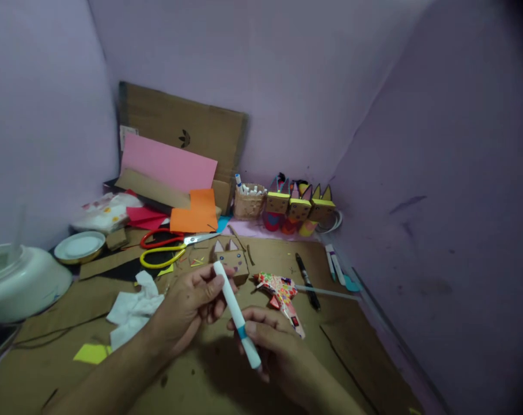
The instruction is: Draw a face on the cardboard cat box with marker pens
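A white marker pen (pixel 230 298) with a blue band is held slantwise between both hands over the cardboard. My left hand (pixel 201 297) pinches its upper end between thumb and fingers. Around the lower part, near the band, my right hand (pixel 265 334) is closed. Just behind the marker sits a small cardboard animal head (pixel 239 260) with pointed ears and drawn dots, partly hidden by my left fingers. To the right of it lies a flower-patterned glue gun (pixel 279 291), its lower part close to my right hand.
Red-and-yellow scissors (pixel 162 257), crumpled tissue (pixel 136 305) and a white pot (pixel 26 282) are at left. Behind stand a marker basket (pixel 249 206), finished animal figures (pixel 299 208), orange paper (pixel 194 219) and a cardboard sheet (pixel 158 109). A black marker (pixel 307 279) lies at right.
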Demonstrator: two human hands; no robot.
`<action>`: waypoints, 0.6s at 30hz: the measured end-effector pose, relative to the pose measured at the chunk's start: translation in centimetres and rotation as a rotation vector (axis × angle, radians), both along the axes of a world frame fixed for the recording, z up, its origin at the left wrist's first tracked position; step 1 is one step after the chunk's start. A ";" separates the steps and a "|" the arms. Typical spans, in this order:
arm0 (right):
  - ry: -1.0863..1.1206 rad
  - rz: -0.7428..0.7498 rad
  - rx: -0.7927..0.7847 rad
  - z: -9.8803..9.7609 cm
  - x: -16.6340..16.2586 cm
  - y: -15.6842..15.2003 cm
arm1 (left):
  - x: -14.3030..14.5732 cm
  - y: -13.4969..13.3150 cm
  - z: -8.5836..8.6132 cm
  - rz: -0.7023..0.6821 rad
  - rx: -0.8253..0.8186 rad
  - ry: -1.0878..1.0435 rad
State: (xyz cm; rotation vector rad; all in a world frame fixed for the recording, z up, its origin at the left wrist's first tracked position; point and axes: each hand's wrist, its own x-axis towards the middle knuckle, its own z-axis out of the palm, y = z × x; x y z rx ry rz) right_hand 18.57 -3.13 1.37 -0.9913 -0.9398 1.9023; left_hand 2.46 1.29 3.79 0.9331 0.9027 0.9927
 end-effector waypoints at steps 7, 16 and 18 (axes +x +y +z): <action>-0.045 0.177 0.144 0.0 0.1 0.4 | -0.9 -1.0 -0.8 -0.234 0.029 -0.053; -0.012 -0.263 0.494 -1.0 2.3 1.2 | -5.3 4.8 6.3 0.421 -0.092 -0.480; -0.115 -0.302 0.611 -1.2 2.1 1.2 | -7.7 4.9 9.0 0.512 0.015 -0.426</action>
